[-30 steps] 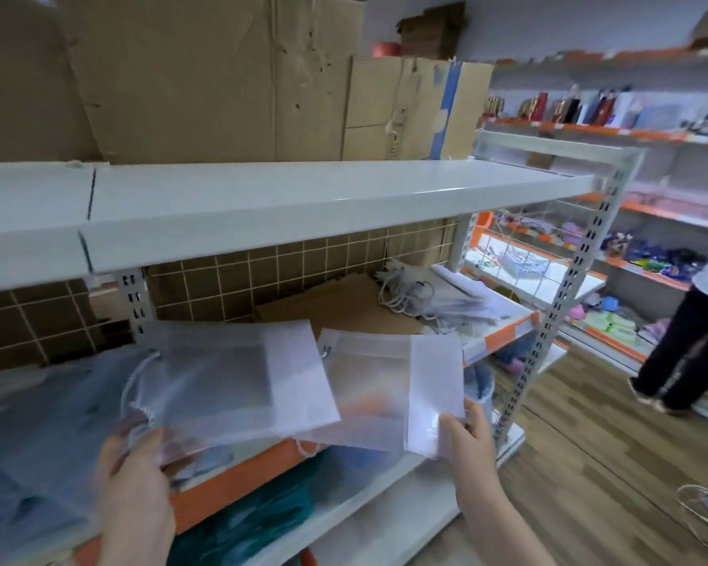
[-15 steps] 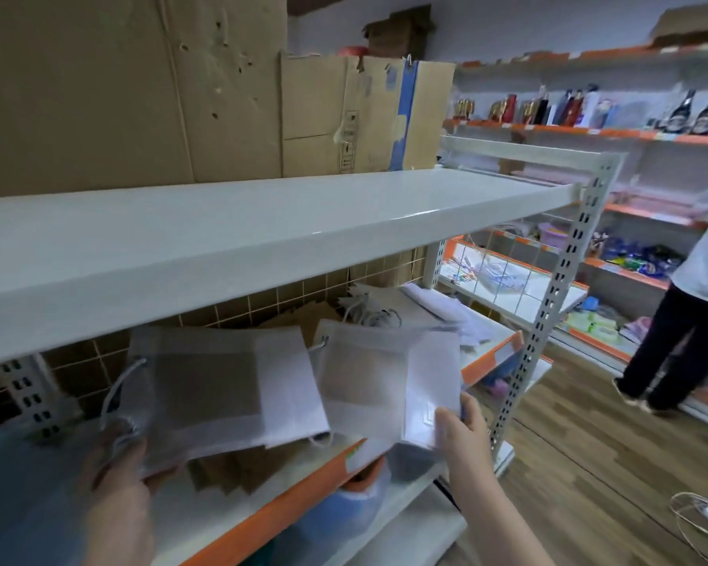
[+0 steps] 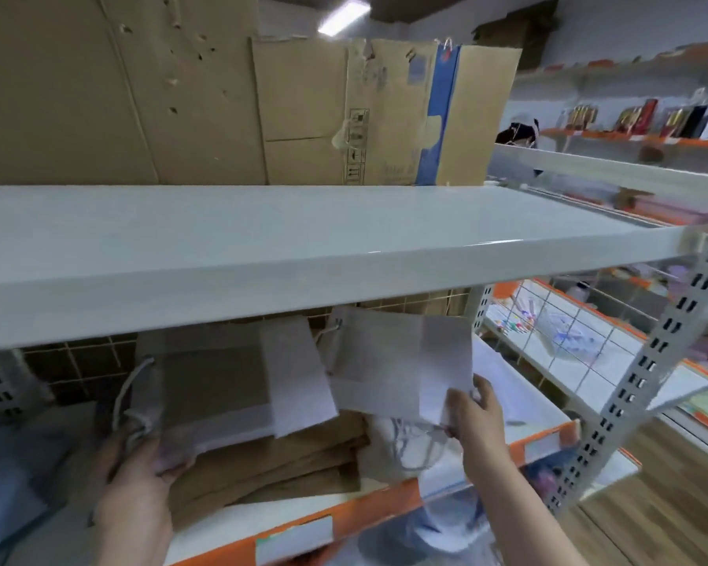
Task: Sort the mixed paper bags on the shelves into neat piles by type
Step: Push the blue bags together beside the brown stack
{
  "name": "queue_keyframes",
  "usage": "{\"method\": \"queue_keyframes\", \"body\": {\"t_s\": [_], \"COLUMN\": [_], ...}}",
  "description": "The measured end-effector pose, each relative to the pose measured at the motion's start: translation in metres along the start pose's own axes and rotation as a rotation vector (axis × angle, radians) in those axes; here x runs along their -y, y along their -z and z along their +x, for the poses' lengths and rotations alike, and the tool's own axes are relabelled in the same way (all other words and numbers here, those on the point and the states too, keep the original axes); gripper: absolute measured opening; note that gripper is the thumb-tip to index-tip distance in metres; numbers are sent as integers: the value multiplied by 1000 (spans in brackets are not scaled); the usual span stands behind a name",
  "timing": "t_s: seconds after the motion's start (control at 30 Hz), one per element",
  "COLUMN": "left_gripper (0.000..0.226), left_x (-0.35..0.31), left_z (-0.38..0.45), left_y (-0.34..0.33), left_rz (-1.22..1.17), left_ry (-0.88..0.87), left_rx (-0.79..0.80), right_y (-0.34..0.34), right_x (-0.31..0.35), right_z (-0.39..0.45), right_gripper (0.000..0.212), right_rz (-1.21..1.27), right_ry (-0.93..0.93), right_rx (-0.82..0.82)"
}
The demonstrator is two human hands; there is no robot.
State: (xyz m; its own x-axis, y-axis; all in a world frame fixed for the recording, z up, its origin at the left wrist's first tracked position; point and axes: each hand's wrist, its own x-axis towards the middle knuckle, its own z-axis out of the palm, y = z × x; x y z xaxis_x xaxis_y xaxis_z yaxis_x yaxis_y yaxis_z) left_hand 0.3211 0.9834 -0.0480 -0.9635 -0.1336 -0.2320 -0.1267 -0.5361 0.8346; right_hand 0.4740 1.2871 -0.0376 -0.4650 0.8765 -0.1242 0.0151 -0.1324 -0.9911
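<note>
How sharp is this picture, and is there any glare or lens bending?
Head view: motion blur softens the left hand, the bottom edge and the right-hand shelves; a thin glare line runs along the white shelf front edge; wide-angle distortion tilts the perforated upright; the ceiling light is blown out.

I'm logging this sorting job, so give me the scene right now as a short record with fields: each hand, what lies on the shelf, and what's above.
left hand: grips left bag at its cord end
right hand: pinches right bag by its lower corner
shelf: brown bags stacked flat under both held bags
top shelf: cardboard standing behind it
</note>
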Motion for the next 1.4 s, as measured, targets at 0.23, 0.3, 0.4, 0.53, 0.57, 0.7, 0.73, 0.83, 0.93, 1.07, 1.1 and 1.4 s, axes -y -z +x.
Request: {"method": "queue_keyframes", "body": {"t_s": [0.23, 0.3, 0.4, 0.53, 0.57, 0.7, 0.73, 0.83, 0.93, 1.07, 1.1, 1.4], "left_gripper": [25, 32, 34, 22, 22, 24, 23, 23, 31, 33, 42, 68], "left_x": [38, 40, 43, 47, 50, 62, 67, 87, 111, 143, 150, 153], "left_z": [-45, -54, -68, -76, -77, -81, -81, -82, -76, -59, -56, -61], "left_y": [-29, -44, -64, -93, -103, -139, -149, -176, -197, -210, -210, -183], "left_rz": [29, 53, 50, 106, 130, 250, 279, 359, 465, 877, 1036, 1715], "left_ry": [-118, -136, -178, -157, -148, -107, -110, -123, -137, -247, -310, -807], "left_rx": [-111, -148, -121, -83, -58, 81, 114, 216, 304, 330, 320, 564], "right_y": [25, 28, 33, 42, 46, 54, 55, 56, 64, 70, 70, 63], "right_x": [8, 3, 0, -10, -15, -26, -25, -28, -33, -34, -35, -39], "right_z": [82, 107, 132, 143, 148, 154, 154, 158, 162, 154, 152, 157], "right_gripper": [27, 33, 46, 35, 31, 32, 33, 29, 28, 52, 62, 36], "right_rz": [-121, -166, -285, -685, -761, -1149, -1186, -1162, -954, -940, -957, -1139], "right_ry": [-101, -127, -75, 126, 161, 226, 226, 207, 133, 254, 274, 341], "right_rx": [3, -5, -29, 29, 51, 150, 172, 277, 347, 347, 343, 336]}}
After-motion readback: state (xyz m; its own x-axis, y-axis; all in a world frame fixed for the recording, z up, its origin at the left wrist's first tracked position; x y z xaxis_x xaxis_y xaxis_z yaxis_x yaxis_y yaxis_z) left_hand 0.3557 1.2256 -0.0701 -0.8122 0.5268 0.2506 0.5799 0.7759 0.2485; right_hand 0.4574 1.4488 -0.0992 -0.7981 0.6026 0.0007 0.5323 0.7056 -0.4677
